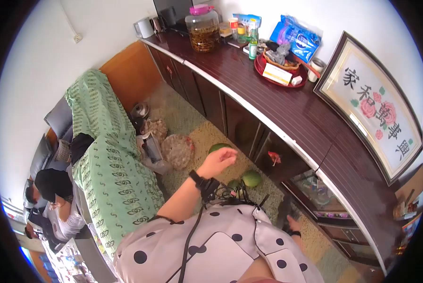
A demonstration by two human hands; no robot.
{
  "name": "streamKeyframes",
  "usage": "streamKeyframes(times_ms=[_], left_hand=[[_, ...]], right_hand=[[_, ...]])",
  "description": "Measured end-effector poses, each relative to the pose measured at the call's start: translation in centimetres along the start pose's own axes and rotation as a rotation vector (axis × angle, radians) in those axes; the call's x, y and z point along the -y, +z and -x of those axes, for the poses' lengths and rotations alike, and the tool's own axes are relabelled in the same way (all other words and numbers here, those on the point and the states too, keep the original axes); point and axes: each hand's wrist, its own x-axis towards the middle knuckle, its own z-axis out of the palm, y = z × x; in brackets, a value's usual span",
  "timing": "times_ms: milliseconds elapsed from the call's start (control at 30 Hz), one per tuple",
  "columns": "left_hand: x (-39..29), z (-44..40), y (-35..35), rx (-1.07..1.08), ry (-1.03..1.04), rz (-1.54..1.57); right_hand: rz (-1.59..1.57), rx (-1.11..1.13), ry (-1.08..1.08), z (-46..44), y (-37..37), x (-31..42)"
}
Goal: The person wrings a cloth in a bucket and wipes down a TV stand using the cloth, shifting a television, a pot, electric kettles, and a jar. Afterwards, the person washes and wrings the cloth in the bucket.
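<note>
My left hand (219,160) is held out in front of my body, with its fingers loosely bent and nothing seen in them. A black band with a small device (203,183) is on that wrist, and dark cables hang beside it. Beyond the hand, partly covered by it, a green melon (217,147) lies on the floor. A second round green melon (252,178) sits nearer the cabinet. Low by my right side, my right hand (294,225) shows only in part, with a dark band at its wrist; its fingers are too small and blurred to read.
A long dark cabinet (268,106) runs along the right, bearing a large jar (204,33), a red tray (280,81) and a framed picture (374,108). A green cloth (112,165) covers furniture at left. Plastic bags (177,151) lie on the floor. A person (62,203) is at far left.
</note>
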Motion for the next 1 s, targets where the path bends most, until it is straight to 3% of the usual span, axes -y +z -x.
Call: streamKeyframes(times_ms=[67, 233, 367, 600, 700, 1000], left_hand=[[0.6, 1.0, 0.2, -0.023, -0.004, -0.019], [2.4, 2.6, 1.8, -0.109, -0.078, 0.019], [1.6, 2.7, 3.5, -0.034, -0.011, -0.094], [2.1, 2.4, 5.6, 0.063, 0.032, -0.027], [1.2, 3.1, 5.7, 0.041, 0.023, -0.16], [3.3, 4.1, 5.0, 0.027, 0.014, -0.123]], right_hand=[[-0.098, 0.102, -0.01, 0.5, 0.2, -2.0], [-0.028, 0.108, -0.03, 0.8, 0.6, -1.1], [0.003, 0.096, -0.064, 1.0, 0.3, 0.3], [0.012, 0.084, -0.105, 1.7, -0.2, 1.1], [0.019, 0.084, -0.114, 1.7, -0.2, 1.1], [0.075, 0.09, -0.114, 1.8, -0.2, 0.5]])
